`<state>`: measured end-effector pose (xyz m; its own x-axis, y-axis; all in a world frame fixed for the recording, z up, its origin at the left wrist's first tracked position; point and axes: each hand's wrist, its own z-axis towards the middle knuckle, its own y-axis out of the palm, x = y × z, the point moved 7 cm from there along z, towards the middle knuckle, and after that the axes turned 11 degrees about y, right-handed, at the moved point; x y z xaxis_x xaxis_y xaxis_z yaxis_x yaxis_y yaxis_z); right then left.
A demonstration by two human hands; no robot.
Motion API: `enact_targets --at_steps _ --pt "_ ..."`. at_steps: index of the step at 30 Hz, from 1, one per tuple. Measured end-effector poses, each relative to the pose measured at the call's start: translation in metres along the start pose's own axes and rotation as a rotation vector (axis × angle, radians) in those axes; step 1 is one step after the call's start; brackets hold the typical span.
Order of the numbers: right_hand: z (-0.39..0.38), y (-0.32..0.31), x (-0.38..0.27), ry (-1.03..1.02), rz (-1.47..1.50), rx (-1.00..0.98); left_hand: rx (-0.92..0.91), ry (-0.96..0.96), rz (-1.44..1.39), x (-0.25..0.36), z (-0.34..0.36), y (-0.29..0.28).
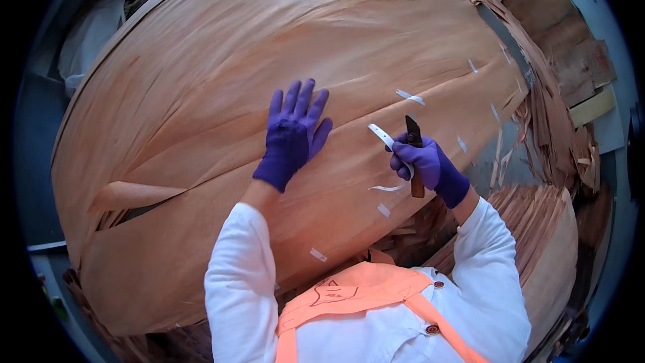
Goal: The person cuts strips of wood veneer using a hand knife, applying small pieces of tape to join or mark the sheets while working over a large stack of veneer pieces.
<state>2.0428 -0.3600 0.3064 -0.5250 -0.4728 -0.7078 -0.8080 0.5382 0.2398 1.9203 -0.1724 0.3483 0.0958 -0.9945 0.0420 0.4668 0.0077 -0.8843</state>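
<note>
A large, thin, reddish-brown wood veneer sheet (322, 40) spreads under both hands. My left hand (289, 138), in a purple glove, rests flat on it with the fingers spread. To its right, my right hand (433, 165) in a matching glove is closed round a knife (412, 132) with a dark upper end and a brown handle showing below the fist. A white tape strip (381, 136) sticks out to the left from the same hand. Close below lies a loose, curled white strip (386, 188). A crossed piece of white tape (410, 97) sits beside a long seam.
At the left, a veneer flap (131, 195) curls up beside a dark gap. Several short tape pieces, one at the lower middle (318, 255), dot the sheet. Stacked veneer (537, 222) stands at the lower right, with ragged veneer scraps (547, 114) along the right edge.
</note>
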Motion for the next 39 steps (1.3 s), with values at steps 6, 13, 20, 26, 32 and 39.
enact_targets --at_steps 6,13,20,26,32,39 --pt "0.006 0.011 -0.012 -0.03 0.071 -0.036 -0.037 -0.128 0.052 -0.022 -0.013 0.04" --pt "0.049 0.065 -0.068 -0.182 0.091 -0.14 0.02 -0.067 -0.076 -0.024 -0.012 0.048" --pt "0.122 0.052 -0.038 -0.006 0.13 -0.173 0.078 -0.103 -0.184 -0.027 -0.005 0.047" --pt "0.114 0.063 -0.032 -0.001 -0.048 -0.165 -0.115 -0.04 -0.025 -0.028 0.0 0.058" --pt "0.092 0.038 -0.043 -0.059 -0.302 -0.036 -0.177 -0.074 0.037 -0.021 0.008 0.073" --pt "0.083 0.002 -0.073 -0.109 -0.741 0.158 -0.116 -0.116 0.092 -0.021 -0.006 0.071"
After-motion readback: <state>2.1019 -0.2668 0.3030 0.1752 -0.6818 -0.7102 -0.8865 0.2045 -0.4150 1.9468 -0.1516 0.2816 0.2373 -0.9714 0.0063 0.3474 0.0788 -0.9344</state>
